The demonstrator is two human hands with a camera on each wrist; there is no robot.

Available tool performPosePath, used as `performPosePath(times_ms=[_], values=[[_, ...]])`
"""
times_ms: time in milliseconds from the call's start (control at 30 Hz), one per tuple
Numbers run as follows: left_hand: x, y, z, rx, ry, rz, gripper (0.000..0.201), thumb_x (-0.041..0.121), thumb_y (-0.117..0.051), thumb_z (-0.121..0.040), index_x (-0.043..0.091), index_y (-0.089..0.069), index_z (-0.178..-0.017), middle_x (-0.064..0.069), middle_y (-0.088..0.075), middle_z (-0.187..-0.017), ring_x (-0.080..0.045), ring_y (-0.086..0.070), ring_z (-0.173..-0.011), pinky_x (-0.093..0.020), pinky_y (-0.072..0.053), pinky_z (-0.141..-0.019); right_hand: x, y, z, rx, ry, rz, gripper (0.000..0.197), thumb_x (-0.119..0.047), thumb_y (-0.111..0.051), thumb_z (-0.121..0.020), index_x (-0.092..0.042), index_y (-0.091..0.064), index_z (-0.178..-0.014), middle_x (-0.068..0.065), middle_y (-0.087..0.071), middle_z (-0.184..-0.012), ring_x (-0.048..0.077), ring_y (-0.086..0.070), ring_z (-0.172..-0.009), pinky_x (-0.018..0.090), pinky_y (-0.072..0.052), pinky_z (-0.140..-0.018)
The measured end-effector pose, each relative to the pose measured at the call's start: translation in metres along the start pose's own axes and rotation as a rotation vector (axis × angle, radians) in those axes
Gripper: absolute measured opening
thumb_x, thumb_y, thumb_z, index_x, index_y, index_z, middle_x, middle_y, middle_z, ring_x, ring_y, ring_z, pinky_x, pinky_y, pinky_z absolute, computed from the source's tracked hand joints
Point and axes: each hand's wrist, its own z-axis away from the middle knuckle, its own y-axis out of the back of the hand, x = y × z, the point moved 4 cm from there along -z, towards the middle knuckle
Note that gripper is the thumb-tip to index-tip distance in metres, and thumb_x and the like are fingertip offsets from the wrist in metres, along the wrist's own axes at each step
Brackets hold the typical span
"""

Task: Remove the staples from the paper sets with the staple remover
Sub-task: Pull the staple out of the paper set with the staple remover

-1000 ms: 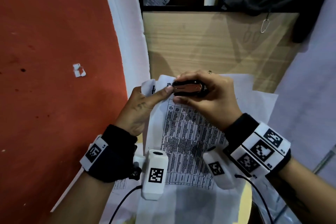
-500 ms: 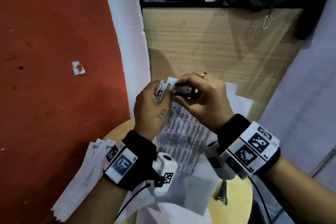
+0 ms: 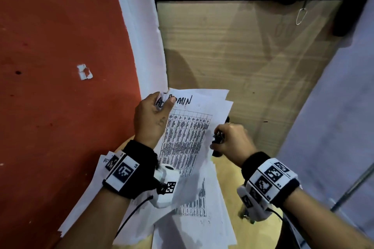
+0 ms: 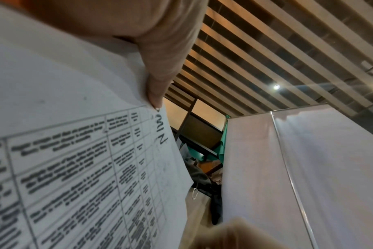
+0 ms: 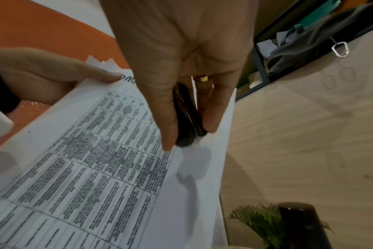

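A paper set (image 3: 188, 127) printed with a table and hand-lettered "ADMIN" is held up off the round table. My left hand (image 3: 155, 115) pinches its top left corner, thumb on the front; the left wrist view shows the thumb (image 4: 160, 70) on the sheet (image 4: 79, 151). My right hand (image 3: 230, 141) is off the sheet's right edge and grips the black staple remover (image 3: 218, 139). In the right wrist view the staple remover (image 5: 187, 118) sits between thumb and fingers, above the paper set (image 5: 109, 160). No staple can be made out.
More printed sheets (image 3: 194, 218) lie spread on the round wooden table (image 3: 232, 192). A wooden cabinet (image 3: 242, 56) stands behind, an orange wall (image 3: 60, 66) at left, a white partition (image 3: 334, 107) at right. A dark bottle (image 5: 302, 225) and green plant (image 5: 258, 220) stand below my right hand.
My right hand has drawn the staple remover away from the top left corner, down and to the right. My left hand still pinches that corner, and the sheet now hangs more open.
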Motion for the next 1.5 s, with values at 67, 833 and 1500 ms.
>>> performPosePath(times_ms=[67, 833, 1500], values=[[-0.006, 0.0, -0.002, 0.004, 0.043, 0.027, 0.036, 0.053, -0.062, -0.072, 0.019, -0.056, -0.065, 0.012, -0.045, -0.059, -0.013, -0.038, -0.065, -0.029, -0.03, -0.066, 0.004, -0.005, -0.001, -0.056, -0.023, 0.017, 0.028, -0.027, -0.077, -0.069, -0.009, -0.063, -0.085, 0.008, -0.062, -0.09, 0.029, -0.058, -0.088, 0.032, -0.044, -0.068], [0.032, 0.018, -0.008, -0.034, -0.217, -0.281, 0.062, 0.032, -0.084, -0.062, 0.035, -0.055, -0.117, 0.008, -0.063, -0.099, -0.019, -0.057, -0.099, -0.032, -0.047, -0.083, -0.052, 0.074, -0.023, -0.047, 0.234, -0.295, 0.042, -0.029, -0.09, -0.05, -0.016, -0.072, -0.086, 0.006, -0.063, -0.091, 0.019, -0.06, -0.082, 0.032, -0.049, -0.077], [0.067, -0.006, -0.007, -0.393, -0.271, -0.471, 0.041, 0.061, -0.059, -0.068, 0.022, -0.071, -0.074, 0.005, -0.062, -0.068, -0.016, -0.057, -0.067, -0.038, -0.044, -0.063, -0.071, 0.103, 0.003, -0.06, 0.291, -0.33, 0.044, -0.03, -0.089, -0.051, -0.013, -0.073, -0.089, 0.007, -0.063, -0.09, 0.02, -0.061, -0.082, 0.041, -0.047, -0.079]])
